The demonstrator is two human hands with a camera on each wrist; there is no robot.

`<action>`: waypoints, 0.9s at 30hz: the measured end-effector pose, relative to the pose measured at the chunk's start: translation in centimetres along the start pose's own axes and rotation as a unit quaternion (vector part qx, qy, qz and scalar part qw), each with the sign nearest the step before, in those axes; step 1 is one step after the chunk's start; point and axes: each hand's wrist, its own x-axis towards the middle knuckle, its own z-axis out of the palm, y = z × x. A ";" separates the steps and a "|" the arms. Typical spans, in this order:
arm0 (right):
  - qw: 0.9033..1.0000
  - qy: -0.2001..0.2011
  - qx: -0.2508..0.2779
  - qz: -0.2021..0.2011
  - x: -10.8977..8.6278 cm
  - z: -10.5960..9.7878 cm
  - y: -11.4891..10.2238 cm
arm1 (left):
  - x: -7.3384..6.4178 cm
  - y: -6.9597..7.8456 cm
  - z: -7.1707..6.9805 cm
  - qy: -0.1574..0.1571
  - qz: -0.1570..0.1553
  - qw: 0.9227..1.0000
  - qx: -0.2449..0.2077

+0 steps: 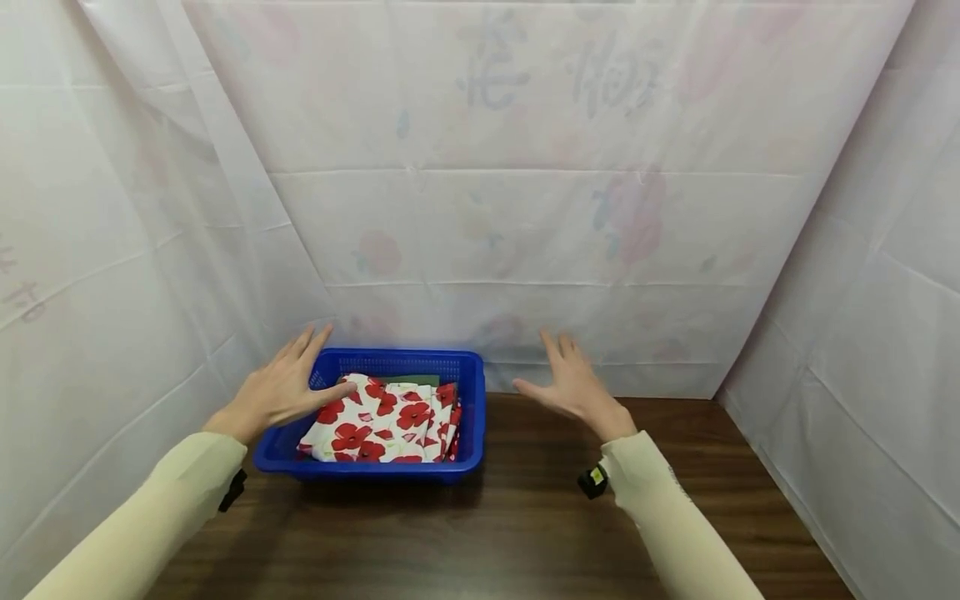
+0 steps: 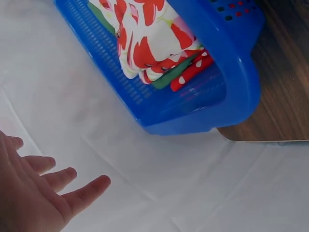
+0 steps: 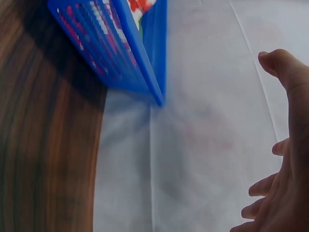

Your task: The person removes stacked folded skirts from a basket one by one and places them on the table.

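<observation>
Sitting at the back of a brown table (image 1: 525, 542), a blue basket (image 1: 375, 469) is seen left of the middle. Its sides are dotted with small holes. On top inside it, a white cloth (image 1: 390, 425) with big red flowers is laid in folds. Behind that, a strip of green cloth (image 1: 411, 379) is shown. From the left wrist, green is also seen under the flowers, and beside it a bit of red cloth (image 2: 193, 71) with white spots is found.

The left hand (image 1: 277, 387) is held up by the left end of the basket. Its fingers and thumb are spread apart, and nothing is gripped. From the head, part of the white cloth is hidden by the thumb tip, but from the left wrist a gap is seen between the fingers and the basket.

The right hand (image 1: 577, 387) is held to the right of the basket. Its thumb and fingers are apart too, nothing is gripped, and a gap is left between it and the basket.

Pale sleeves (image 1: 150, 500) are worn on both arms, and a small black thing (image 1: 588, 487) is worn at each wrist. White sheets (image 1: 480, 208) are hung at the back and sides.
</observation>
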 end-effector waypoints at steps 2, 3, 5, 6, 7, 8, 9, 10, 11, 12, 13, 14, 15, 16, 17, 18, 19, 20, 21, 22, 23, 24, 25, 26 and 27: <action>1.000 -0.006 0.007 0.003 0.3 1.0 -0.9 | 0.0 -0.2 0.5 -0.003 -0.004 1.000 -0.005; 1.000 -0.008 0.011 0.005 0.4 1.4 -1.3 | 0.0 -0.3 0.7 -0.005 -0.006 1.000 -0.007; 1.000 -0.014 0.022 0.003 0.7 2.2 -2.2 | 0.0 -0.5 1.3 -0.011 -0.008 1.000 -0.010; 0.999 -0.017 0.027 0.000 0.9 2.6 -2.7 | 0.0 -0.6 1.5 -0.013 -0.008 1.000 -0.011; 0.999 -0.020 0.029 -0.003 1.0 2.9 -3.1 | 0.0 -0.6 1.7 -0.015 -0.008 1.000 -0.011; 0.999 -0.025 0.035 -0.008 1.2 3.1 -3.6 | 0.1 -0.7 2.0 -0.019 -0.008 1.000 -0.009; 0.999 -0.030 0.037 -0.014 1.3 3.3 -4.0 | 0.1 -0.7 2.1 -0.023 -0.009 1.000 -0.007; 0.998 -0.036 0.041 -0.019 1.4 3.5 -4.5 | 0.1 -0.7 2.2 -0.028 -0.008 1.000 -0.004; 0.998 -0.042 0.044 -0.025 1.6 3.7 -4.9 | 0.1 -0.6 2.3 -0.032 -0.008 0.999 -0.002; 0.997 -0.049 0.044 -0.027 1.7 3.9 -5.3 | 0.1 -0.6 2.4 -0.037 -0.008 0.999 0.000; 0.997 -0.057 0.044 -0.028 1.8 4.0 -5.6 | 0.2 -0.6 2.5 -0.042 -0.008 0.999 0.001; 0.997 -0.063 0.045 -0.030 1.9 4.2 -5.8 | 0.2 -0.5 2.6 -0.046 -0.007 0.999 0.003; 0.996 -0.067 0.045 -0.033 1.9 4.3 -6.1 | 0.2 -0.4 2.6 -0.049 -0.008 0.999 0.002; 0.996 -0.071 0.047 -0.035 2.0 4.5 -6.4 | 0.2 -0.3 2.7 -0.052 -0.007 0.999 0.000; 0.995 -0.074 0.044 -0.040 2.1 4.6 -6.7 | 0.2 -0.2 2.7 -0.055 -0.009 0.998 -0.003; 0.995 -0.078 0.042 -0.043 2.1 4.8 -6.9 | 0.2 -0.2 2.7 -0.058 -0.009 0.998 -0.006; 0.995 -0.080 0.039 -0.048 2.2 5.0 -7.2 | 0.2 -0.1 2.8 -0.061 -0.011 0.998 -0.010; 0.995 -0.082 0.038 -0.053 2.2 5.2 -7.4 | 0.1 -0.1 2.8 -0.066 -0.011 0.998 -0.014; 0.994 -0.085 0.035 -0.056 2.2 5.4 -7.6 | 0.1 -0.1 2.9 -0.071 -0.014 0.997 -0.020; 0.994 -0.090 0.032 -0.060 2.2 5.6 -7.8 | 0.0 -0.1 3.0 -0.078 -0.015 0.996 -0.029; 0.993 -0.096 0.032 -0.062 2.2 5.8 -8.0 | 0.0 -0.2 3.1 -0.084 -0.017 0.996 -0.039; 0.992 -0.101 0.035 -0.062 2.2 6.1 -8.2 | -0.1 -0.2 3.1 -0.091 -0.018 0.995 -0.048; 0.992 -0.107 0.038 -0.060 2.2 6.3 -8.4 | -0.2 -0.2 3.2 -0.097 -0.020 0.993 -0.057; 0.991 -0.113 0.044 -0.057 2.1 6.6 -8.5 | -0.2 -0.2 3.3 -0.101 -0.021 0.992 -0.068; 0.990 -0.119 0.048 -0.054 2.1 6.8 -8.7 | -0.2 -0.3 3.4 -0.104 -0.022 0.991 -0.078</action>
